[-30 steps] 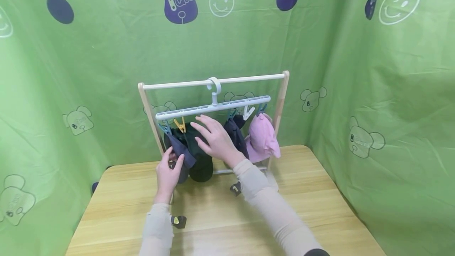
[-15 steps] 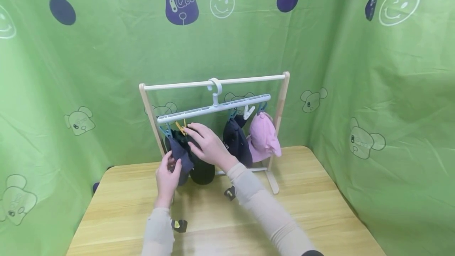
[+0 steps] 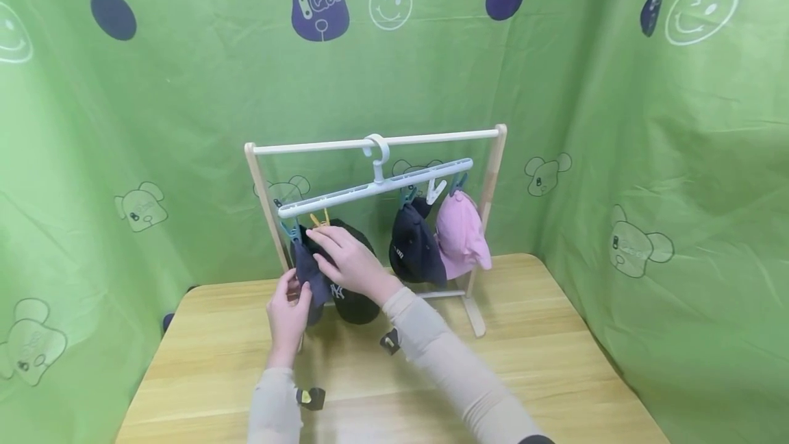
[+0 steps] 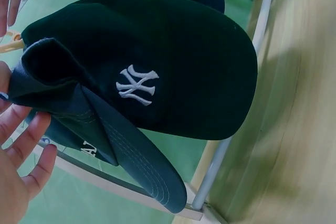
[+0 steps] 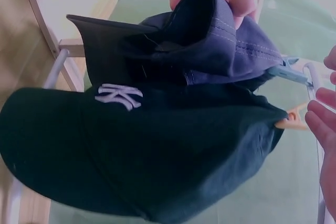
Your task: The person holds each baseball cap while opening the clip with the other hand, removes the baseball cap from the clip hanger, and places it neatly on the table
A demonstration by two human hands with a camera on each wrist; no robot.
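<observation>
Slate-blue cloth baseball cap [image 4: 105, 124] hangs at the hanger's left end, above the left half of the table, its rim pinched between the thumb and fingers of your left hand [image 3: 287, 326].

Behind it all you face a green fabric curtain [image 3: 431, 74] printed with bear heads and smiling faces. Below lies a pale wood-grain table [image 3: 542, 341] with rounded far corners. Toward its far edge stands a rack [image 3: 491, 177] with pale wooden posts and a white top bar. Over that bar hooks a pale blue plastic hanger [image 3: 378, 187], tilted, left end lower. Your beige sleeves [image 3: 456, 362] reach in over the table's near edge.

Beside the slate-blue cap, overlapping it, hangs a dark green cloth cap [image 4: 178, 72] with a white embroidered monogram. Farther right are a navy cloth cap [image 3: 419, 249] with white lettering and, at the hanger's right end, a pink cloth cap [image 3: 459, 235].

Your right hand [image 3: 351, 262] is spread, fingers extended and thumb apart, just beside the yellow plastic clip [image 3: 320, 218] gripping the dark green cap; you cannot tell whether they touch. A blue plastic clip [image 3: 291, 230] holds the slate-blue cap, and a white plastic clip [image 3: 435, 190] hangs between the navy and pink caps.
</observation>
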